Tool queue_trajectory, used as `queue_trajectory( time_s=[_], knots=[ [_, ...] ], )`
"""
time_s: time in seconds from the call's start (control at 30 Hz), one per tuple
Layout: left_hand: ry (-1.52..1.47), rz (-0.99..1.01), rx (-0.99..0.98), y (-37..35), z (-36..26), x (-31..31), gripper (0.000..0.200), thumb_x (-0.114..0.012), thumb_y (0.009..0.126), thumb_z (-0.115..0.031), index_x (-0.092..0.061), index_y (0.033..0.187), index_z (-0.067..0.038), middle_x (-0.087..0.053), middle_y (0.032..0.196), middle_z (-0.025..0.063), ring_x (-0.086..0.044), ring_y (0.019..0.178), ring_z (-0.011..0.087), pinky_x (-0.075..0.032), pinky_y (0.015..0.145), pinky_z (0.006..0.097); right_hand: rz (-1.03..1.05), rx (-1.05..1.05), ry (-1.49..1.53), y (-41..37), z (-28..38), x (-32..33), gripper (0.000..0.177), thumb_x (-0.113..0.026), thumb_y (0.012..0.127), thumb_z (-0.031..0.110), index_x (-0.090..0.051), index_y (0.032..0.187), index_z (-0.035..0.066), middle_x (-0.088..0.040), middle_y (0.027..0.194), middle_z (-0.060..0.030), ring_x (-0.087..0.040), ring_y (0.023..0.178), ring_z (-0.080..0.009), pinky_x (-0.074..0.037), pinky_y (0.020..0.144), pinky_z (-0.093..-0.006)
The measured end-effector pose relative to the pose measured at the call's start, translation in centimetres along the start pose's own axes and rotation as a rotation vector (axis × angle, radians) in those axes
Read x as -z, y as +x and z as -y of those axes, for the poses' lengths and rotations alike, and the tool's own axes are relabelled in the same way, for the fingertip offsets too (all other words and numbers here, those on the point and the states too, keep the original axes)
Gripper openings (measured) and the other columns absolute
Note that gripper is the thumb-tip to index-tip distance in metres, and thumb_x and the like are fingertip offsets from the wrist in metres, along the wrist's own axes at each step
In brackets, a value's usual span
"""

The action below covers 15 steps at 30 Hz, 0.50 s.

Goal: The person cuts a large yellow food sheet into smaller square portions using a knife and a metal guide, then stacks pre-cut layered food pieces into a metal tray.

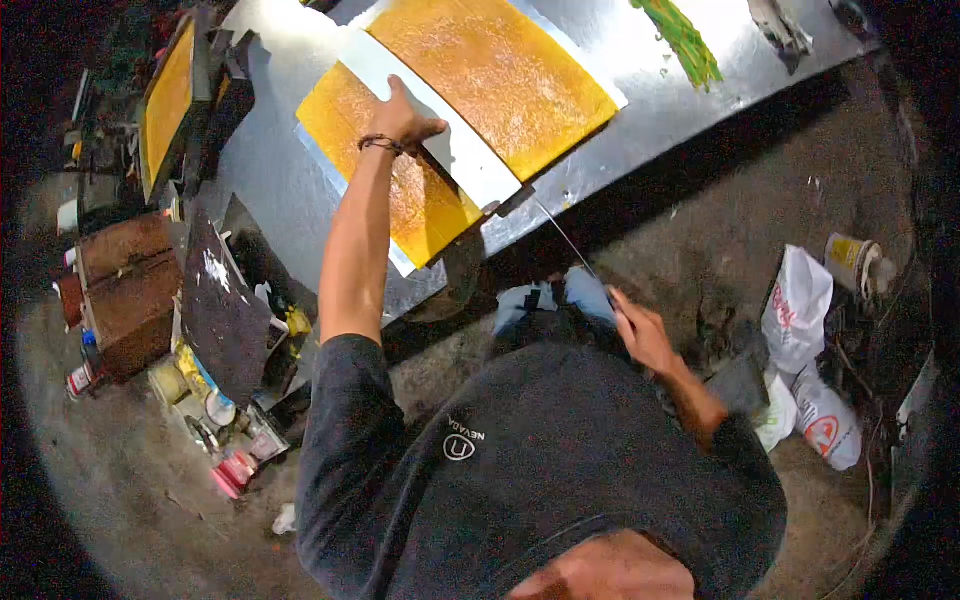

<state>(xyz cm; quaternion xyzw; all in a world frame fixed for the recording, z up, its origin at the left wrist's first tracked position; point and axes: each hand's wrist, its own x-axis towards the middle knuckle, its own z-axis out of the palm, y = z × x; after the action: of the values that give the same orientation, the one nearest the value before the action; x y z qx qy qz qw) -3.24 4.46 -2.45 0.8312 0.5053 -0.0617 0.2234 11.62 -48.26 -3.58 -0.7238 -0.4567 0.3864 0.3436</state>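
Note:
Two yellow-brown slabs with a mottled surface, a wide slab [500, 80] and a narrower slab [430, 215], lie on white sheeting on the metal table. Between them runs a long white strip [465, 150]. My left hand [405, 115] rests on this strip and the narrow slab's edge, thumb and fingers spread. Low in front of the table, my right hand [643, 330] is closed around the handle of a long, thin-bladed knife [570, 240]. The blade slants up toward the table edge, its far end close to the strip's near end and a small dark piece [517, 200].
The metal table [700, 120] carries green-yellow strips [685, 45] at its far right. Another yellow slab [167, 110] stands tilted at left. Containers [235, 470] clutter the floor at lower left; plastic bags [800, 300] and a bucket [850, 258] are at right.

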Motion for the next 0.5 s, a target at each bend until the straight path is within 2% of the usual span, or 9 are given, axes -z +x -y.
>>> queue_trajectory(
  time_s=[0.1,0.13,0.2,0.27,0.33,0.4,0.43,0.47,0.5],
  knots=[
    [0.050,0.062,0.031,-0.8,-1.1,1.3,0.140,-0.090,0.051,-0.053,-0.005,0.146,0.006,-0.055,0.116,0.0381,-0.059,0.108,0.0446,-0.050,0.093,0.0430,0.000,-0.053,-0.025,-0.9,0.7,2.3,0.045,-0.059,0.091,0.016,-0.051,0.133,0.006,-0.066,0.108,-0.0215,-0.067,0.095,-0.0336,-0.052,0.084,-0.0395],
    [0.109,0.097,0.057,-0.6,-1.4,1.5,0.144,-0.084,0.048,-0.066,-0.007,0.146,0.008,-0.057,0.117,0.0355,-0.058,0.110,0.0470,-0.049,0.093,0.0438,-0.040,-0.083,-0.024,-0.1,1.4,3.0,0.046,-0.062,0.089,0.018,-0.052,0.132,0.006,-0.066,0.107,-0.0221,-0.067,0.095,-0.0334,-0.052,0.083,-0.0389],
    [0.011,0.085,0.092,-0.9,-1.9,1.8,0.143,-0.079,0.051,-0.072,-0.007,0.146,0.008,-0.055,0.118,0.0384,-0.057,0.111,0.0471,-0.048,0.095,0.0454,-0.108,-0.003,-0.075,4.4,2.5,2.3,0.044,-0.066,0.087,0.021,-0.055,0.127,0.006,-0.067,0.101,-0.0203,-0.067,0.090,-0.0335,-0.052,0.080,-0.0384],
    [-0.042,0.052,0.145,0.8,-1.3,0.4,0.142,-0.072,0.055,-0.078,-0.006,0.146,0.010,-0.052,0.120,0.0409,-0.056,0.114,0.0472,-0.047,0.097,0.0452,-0.138,-0.079,0.098,9.9,3.9,0.9,0.040,-0.070,0.084,0.023,-0.058,0.118,0.005,-0.068,0.094,-0.0189,-0.067,0.086,-0.0345,-0.052,0.075,-0.0394],
    [0.037,-0.015,0.224,-0.3,-3.3,0.4,0.134,-0.070,0.062,-0.074,-0.005,0.149,0.004,-0.043,0.128,0.0436,-0.054,0.114,0.0496,-0.046,0.098,0.0465,-0.146,-0.016,0.034,14.8,6.6,-0.1,0.036,-0.073,0.082,0.025,-0.058,0.110,0.005,-0.067,0.088,-0.0187,-0.067,0.082,-0.0347,-0.052,0.071,-0.0402],
    [-0.036,-0.032,0.352,-1.5,-4.6,0.8,0.123,-0.072,0.068,-0.065,-0.004,0.152,-0.006,-0.027,0.138,0.0465,-0.046,0.121,0.0542,-0.045,0.098,0.0522,-0.098,-0.005,0.101,19.0,5.1,-2.9,0.037,-0.073,0.082,0.026,-0.058,0.107,0.004,-0.066,0.084,-0.0196,-0.067,0.078,-0.0349,-0.052,0.068,-0.0408],
    [-0.051,-0.040,0.368,-1.7,-4.8,0.8,0.114,-0.071,0.072,-0.060,-0.005,0.153,-0.012,-0.025,0.139,0.0465,-0.048,0.120,0.0532,-0.045,0.097,0.0529,-0.110,0.037,0.158,20.5,7.5,-2.9,0.038,-0.074,0.082,0.025,-0.058,0.106,0.002,-0.066,0.083,-0.0204,-0.066,0.076,-0.0366,-0.051,0.067,-0.0421],
    [-0.052,-0.049,0.386,-2.0,-4.8,0.8,0.114,-0.071,0.072,-0.060,-0.005,0.153,-0.012,-0.025,0.139,0.0465,-0.048,0.120,0.0532,-0.045,0.097,0.0529,0.005,-0.117,0.235,20.9,9.6,-1.9,0.037,-0.072,0.083,0.025,-0.058,0.106,0.000,-0.066,0.082,-0.0208,-0.066,0.076,-0.0381,-0.050,0.067,-0.0439],
    [-0.085,-0.080,0.374,-2.2,-4.9,1.0,0.113,-0.069,0.073,-0.059,-0.005,0.153,-0.011,-0.027,0.138,0.0463,-0.048,0.119,0.0536,-0.046,0.097,0.0526,-0.038,0.000,0.146,21.6,9.6,-1.7,0.035,-0.070,0.084,0.026,-0.059,0.106,0.000,-0.066,0.082,-0.0210,-0.065,0.077,-0.0383,-0.050,0.068,-0.0444]
  ],
)
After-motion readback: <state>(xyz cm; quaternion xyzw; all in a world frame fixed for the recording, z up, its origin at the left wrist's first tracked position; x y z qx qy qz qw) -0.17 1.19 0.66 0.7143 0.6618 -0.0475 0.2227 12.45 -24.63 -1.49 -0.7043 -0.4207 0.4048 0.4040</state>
